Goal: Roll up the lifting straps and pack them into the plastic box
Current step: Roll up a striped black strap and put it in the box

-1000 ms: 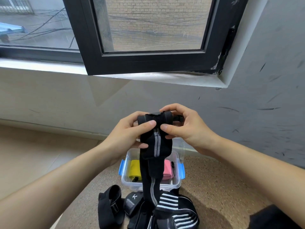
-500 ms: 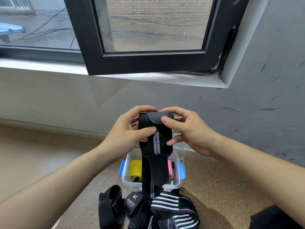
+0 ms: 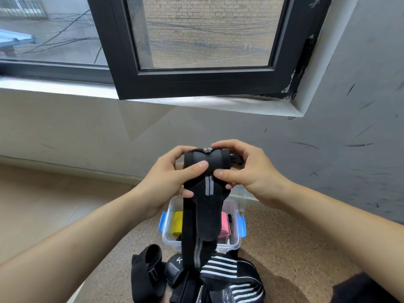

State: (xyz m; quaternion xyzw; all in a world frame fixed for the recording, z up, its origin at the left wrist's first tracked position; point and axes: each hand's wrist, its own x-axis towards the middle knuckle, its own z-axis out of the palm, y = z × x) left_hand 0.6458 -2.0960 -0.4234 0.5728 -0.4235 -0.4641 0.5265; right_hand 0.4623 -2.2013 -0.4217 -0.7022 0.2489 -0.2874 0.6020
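We had wound another turn: our left hand (image 3: pixel 168 180) and right hand (image 3: pixel 251 171) gripped the thicker strap roll (image 3: pixel 203 159), its tail (image 3: pixel 189 226) hanging at six o'clock over the plastic box (image 3: pixel 232 244), so rolling remained.

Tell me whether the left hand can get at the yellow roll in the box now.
Probably not yet: the left hand grips the black strap together with the right hand. Once freed, likely yes; the plastic box is open and the yellow roll lies uncovered beside the strap.
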